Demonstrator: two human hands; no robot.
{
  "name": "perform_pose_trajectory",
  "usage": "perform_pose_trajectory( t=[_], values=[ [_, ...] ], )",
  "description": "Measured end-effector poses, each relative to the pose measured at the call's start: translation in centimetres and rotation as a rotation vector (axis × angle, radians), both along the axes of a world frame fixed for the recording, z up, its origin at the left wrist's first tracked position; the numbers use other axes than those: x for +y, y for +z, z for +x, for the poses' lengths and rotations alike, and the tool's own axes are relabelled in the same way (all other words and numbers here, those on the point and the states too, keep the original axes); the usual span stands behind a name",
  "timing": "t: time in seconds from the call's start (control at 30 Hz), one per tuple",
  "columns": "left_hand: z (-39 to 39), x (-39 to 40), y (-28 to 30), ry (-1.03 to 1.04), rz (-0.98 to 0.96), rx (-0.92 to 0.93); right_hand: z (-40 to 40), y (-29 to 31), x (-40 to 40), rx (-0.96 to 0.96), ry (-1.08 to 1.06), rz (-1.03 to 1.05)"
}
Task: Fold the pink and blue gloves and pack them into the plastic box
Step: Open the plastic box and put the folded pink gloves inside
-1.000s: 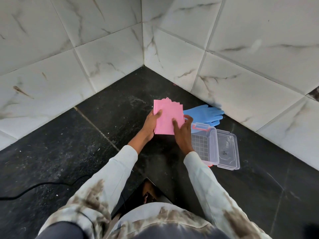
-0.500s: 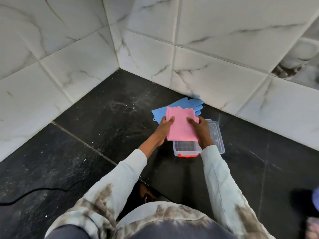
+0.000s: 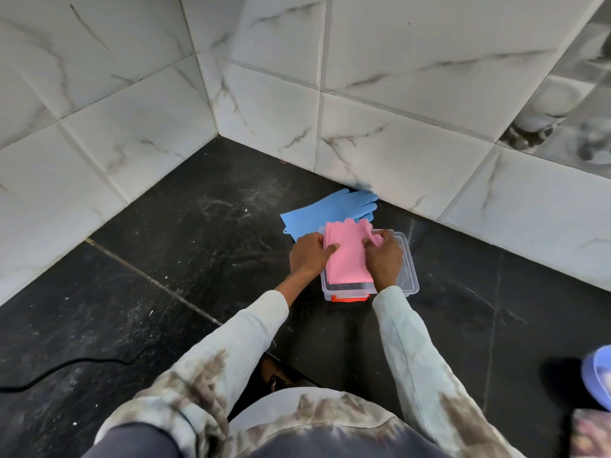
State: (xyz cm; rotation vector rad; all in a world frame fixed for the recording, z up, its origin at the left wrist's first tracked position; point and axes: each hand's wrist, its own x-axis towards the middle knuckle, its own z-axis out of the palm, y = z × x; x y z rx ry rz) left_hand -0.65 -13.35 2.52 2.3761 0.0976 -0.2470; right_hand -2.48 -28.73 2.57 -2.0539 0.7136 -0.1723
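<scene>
A person looks down at a black floor point(image 3: 165, 259) in a corner of white tiled walls point(image 3: 396, 94).

In the middle of the frame, a little to the right, sits a clear plastic box point(image 3: 344, 290) with an orange clip point(image 3: 350, 298) on its near edge. Its clear lid point(image 3: 410, 276) hangs open on the right side of the box.

The folded pink gloves point(image 3: 347, 256) are right over the open box, and their lower part is down inside it. The wavy cuff ends point up, toward the wall.

The left hand point(image 3: 309, 256) holds the left edge of the pink gloves. Its thumb lies on top and its fingers curl around the side. The right hand point(image 3: 385, 259) holds the right edge, with its fingers bent and pinching the pink stuff.

The blue gloves point(image 3: 330, 209) lie flat on the floor just above the box. Their finger ends touch the bottom of the wall on the right. The box and the left hand hide their lower part.

A thin black cord point(image 3: 66, 368) runs over the floor at the lower left. The sleeves point(image 3: 251, 332) are pale with brown blotches. At the far lower right edge there is something round and blue point(image 3: 598, 375), but it is too blurry to tell what it is.
</scene>
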Motion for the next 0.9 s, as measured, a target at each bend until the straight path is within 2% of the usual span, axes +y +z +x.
perform_pose_trajectory(
  t=[0.07,0.2,0.47,0.57,0.7,0.8,0.9],
  values=[
    [-0.2,0.2,-0.3,0.014,0.0,-0.029,-0.3,-0.4,0.2,0.009,-0.006,-0.022],
    [-0.4,0.2,-0.7,0.007,-0.065,0.04,-0.8,-1.1,0.9,0.041,0.029,-0.087],
    [-0.5,0.6,-1.4,0.024,-0.119,0.019,0.2,-1.8,1.8,0.117,0.084,-0.004],
    [-0.2,0.8,-1.5,0.001,-0.083,0.0,0.3,-2.1,2.1,0.168,0.132,-0.062],
    [-0.6,0.2,-1.9,-0.085,0.051,-0.077,-0.1,-2.5,3.6,0.181,0.15,-0.126],
    [-1.0,-0.5,-2.1,-0.189,0.259,-0.207,-0.6,-2.9,3.9,0.154,0.173,-0.145],
    [-1.2,-0.9,-2.6,-0.349,0.415,-0.206,-1.0,-3.3,3.9,0.071,0.191,-0.188]
  ],
)
